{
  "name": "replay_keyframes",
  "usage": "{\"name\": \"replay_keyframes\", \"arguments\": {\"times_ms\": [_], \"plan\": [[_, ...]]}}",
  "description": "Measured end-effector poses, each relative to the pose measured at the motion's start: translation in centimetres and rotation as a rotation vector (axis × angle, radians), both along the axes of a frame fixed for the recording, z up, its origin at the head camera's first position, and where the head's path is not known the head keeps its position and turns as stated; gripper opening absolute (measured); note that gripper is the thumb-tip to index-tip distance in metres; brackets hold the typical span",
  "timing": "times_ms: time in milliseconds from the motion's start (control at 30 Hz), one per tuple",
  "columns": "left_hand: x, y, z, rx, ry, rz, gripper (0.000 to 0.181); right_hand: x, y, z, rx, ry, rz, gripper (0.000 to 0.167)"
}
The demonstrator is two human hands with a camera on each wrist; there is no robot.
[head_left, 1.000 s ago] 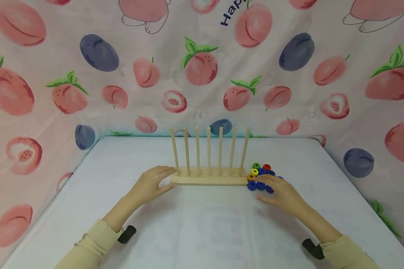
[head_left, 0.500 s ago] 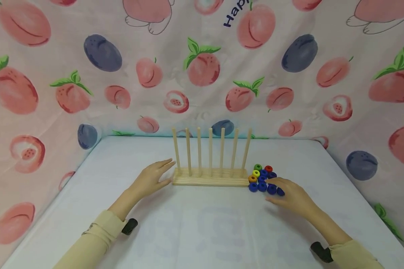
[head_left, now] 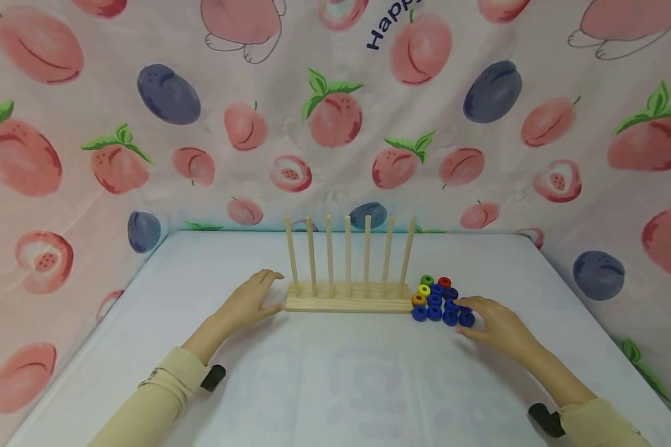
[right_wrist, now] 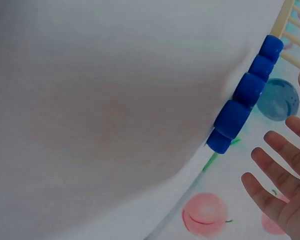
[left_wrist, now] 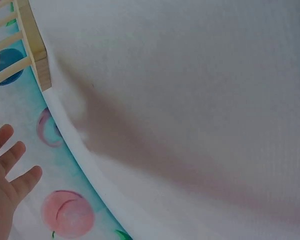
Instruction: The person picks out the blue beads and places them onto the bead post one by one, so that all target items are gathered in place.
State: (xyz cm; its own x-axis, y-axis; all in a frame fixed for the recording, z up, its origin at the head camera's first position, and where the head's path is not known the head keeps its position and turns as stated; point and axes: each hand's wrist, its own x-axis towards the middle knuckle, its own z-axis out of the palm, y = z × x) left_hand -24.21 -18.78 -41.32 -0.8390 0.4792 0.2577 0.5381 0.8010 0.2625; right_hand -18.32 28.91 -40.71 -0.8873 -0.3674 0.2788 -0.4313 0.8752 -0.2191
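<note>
Hovering now, fingers (right_wrist: 287,151) spread: right hand (head_left: 497,324) near the small round beads (head_left: 434,313), mostly blue; left hand (head_left: 245,305) just beside the pale wooden seven-peg rack (head_left: 348,305).

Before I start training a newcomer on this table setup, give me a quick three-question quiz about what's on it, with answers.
1. How many pegs stand on the wooden rack?
2. Fill in the blank: beside the rack, the ____ bead lies between the green bead and the orange bead.
3. True or false: the left hand is holding a bead.

Key:
1. Seven.
2. Yellow.
3. False; its fingers are near the rack's left end and hold nothing.
</note>
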Motion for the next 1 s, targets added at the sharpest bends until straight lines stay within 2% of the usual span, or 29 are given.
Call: {"name": "replay_keyframes", "arguments": {"times_ms": [133,367,567,800,1000], "plan": [[-0.1,-0.3,-0.4,-0.031,-0.018,-0.007,0.067,-0.2,0.2,-0.1,0.014,-0.009,-0.002,0.046],[-0.3,0.0,-0.3,-0.079,-0.025,-0.049,0.076,-0.3,0.8,0.0,0.029,-0.044,-0.034,0.048],[-0.6,0.3,-0.5,-0.115,-0.044,-0.041,0.074,-0.2,1.3,-0.2,0.026,-0.059,-0.036,0.048],[-1.2,0.4,-0.6,-0.112,-0.092,-0.025,0.073,-0.4,1.8,-0.5,0.025,-0.066,-0.031,0.046],[-1.4,0.7,-0.8,-0.112,-0.139,-0.06,0.065,-0.7,2.3,-0.5,-0.03,-0.109,-0.013,0.043]]}}
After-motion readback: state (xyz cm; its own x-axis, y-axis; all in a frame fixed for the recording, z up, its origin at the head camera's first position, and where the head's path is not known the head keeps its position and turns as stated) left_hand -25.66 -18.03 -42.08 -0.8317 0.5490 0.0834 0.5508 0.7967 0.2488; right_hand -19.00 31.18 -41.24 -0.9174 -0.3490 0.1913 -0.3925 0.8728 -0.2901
